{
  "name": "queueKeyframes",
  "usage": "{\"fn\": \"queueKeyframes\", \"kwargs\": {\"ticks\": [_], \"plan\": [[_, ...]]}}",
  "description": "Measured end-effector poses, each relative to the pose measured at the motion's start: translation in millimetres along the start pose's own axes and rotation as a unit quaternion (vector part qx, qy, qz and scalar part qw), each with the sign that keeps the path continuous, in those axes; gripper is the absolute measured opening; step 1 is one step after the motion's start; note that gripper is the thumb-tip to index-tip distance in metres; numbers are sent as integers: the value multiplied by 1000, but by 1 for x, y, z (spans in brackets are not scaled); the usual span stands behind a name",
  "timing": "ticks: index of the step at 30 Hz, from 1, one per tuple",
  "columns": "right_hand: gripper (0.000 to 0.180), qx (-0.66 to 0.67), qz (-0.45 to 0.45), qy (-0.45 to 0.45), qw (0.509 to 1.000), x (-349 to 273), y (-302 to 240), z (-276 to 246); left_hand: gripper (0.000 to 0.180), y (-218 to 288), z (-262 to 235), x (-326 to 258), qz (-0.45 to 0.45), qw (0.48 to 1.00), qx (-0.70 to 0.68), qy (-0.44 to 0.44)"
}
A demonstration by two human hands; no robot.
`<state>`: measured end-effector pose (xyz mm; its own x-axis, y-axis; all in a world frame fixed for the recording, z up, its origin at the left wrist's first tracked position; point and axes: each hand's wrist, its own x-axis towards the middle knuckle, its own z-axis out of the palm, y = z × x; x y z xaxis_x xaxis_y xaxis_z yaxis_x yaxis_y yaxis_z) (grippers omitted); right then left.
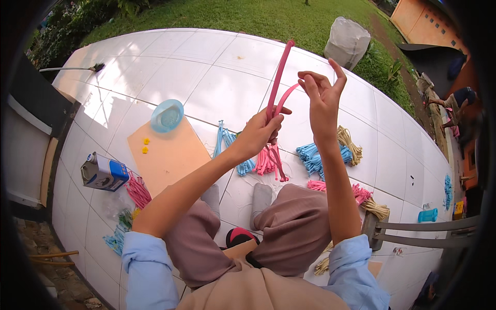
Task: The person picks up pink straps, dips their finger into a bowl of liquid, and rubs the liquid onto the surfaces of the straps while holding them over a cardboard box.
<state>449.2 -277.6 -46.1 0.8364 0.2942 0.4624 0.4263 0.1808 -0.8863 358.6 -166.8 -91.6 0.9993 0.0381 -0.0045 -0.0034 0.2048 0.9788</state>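
Observation:
My left hand (pixel 263 129) is closed around a pink flexible strip (pixel 279 77), which stands up from the fist to a knobbed tip. A thinner pink length curves from the same fist toward my right hand (pixel 323 103). Its end meets the right thumb and a bent finger, which seem to pinch it, while another finger points up. More pink hangs below the left fist. Underneath, on the tiles, lie a pink bundle (pixel 264 160) and a blue bundle (pixel 245 166) of similar strips. A larger blue bundle (pixel 312 160) lies below my right hand, beside a beige bundle (pixel 350 139).
A peach board (pixel 168 155) bears a light blue bowl (pixel 167 116) and yellow pieces (pixel 145 145). A metal can (pixel 103 173) stands left, near another pink bundle (pixel 138 191). At right are grey bars (pixel 429 226) and a blue cup (pixel 428 215). A person (pixel 460 98) is far right.

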Motion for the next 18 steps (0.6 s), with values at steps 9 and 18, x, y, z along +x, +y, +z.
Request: {"fn": "queueKeyframes", "kwargs": {"ticks": [9, 18], "plan": [[79, 268, 178, -98, 942, -55, -38, 39, 33, 15, 2, -73, 74, 980, 123, 134], [69, 233, 71, -71, 967, -42, -42, 56, 32, 17, -3, -87, 11, 960, 226, 167]]}}
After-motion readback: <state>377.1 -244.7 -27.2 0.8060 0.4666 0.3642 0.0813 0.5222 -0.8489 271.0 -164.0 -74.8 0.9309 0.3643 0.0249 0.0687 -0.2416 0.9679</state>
